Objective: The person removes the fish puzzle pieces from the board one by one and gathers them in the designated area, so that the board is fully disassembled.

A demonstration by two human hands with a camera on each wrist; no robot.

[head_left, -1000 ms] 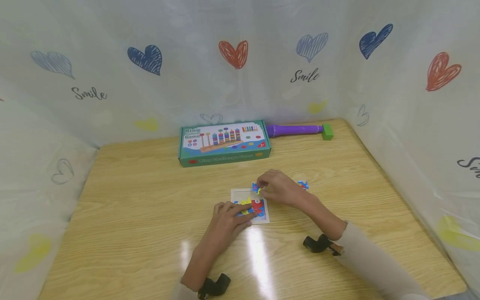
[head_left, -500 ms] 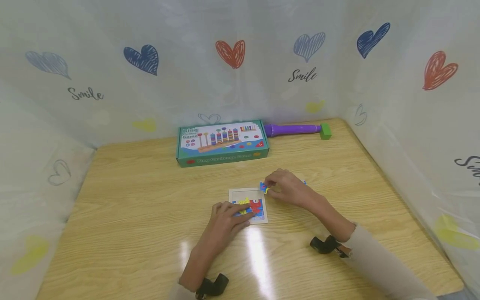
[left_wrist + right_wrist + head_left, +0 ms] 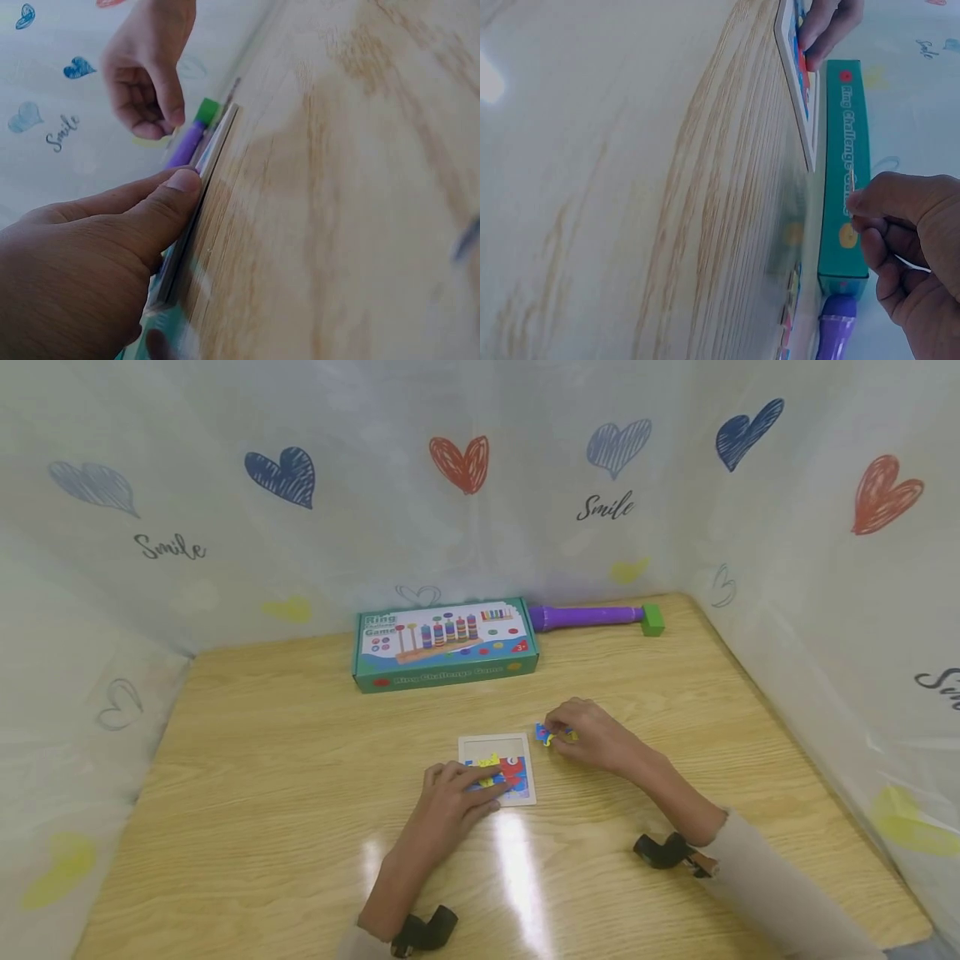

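Observation:
My left hand lies over a small framed jigsaw puzzle, its index and middle fingers stretched across the red, yellow and blue picture. The upper part of the puzzle's tray shows its bare base. Just right of the frame, my right hand pinches a blue and yellow puzzle piece between thumb and fingertips, above the table. In the right wrist view that piece is seen thinly edge-on. Several puzzle pieces lie on the table in that view; the right hand mostly hides that spot in the head view.
Behind the puzzle is a green Ring Challenge Game box. A purple stick with a green block at its end lies to its right. A white curtain with printed hearts encloses the wooden table.
My right hand has moved right, away from the puzzle frame, with the puzzle piece still in its fingers. The left hand has stayed on the puzzle.

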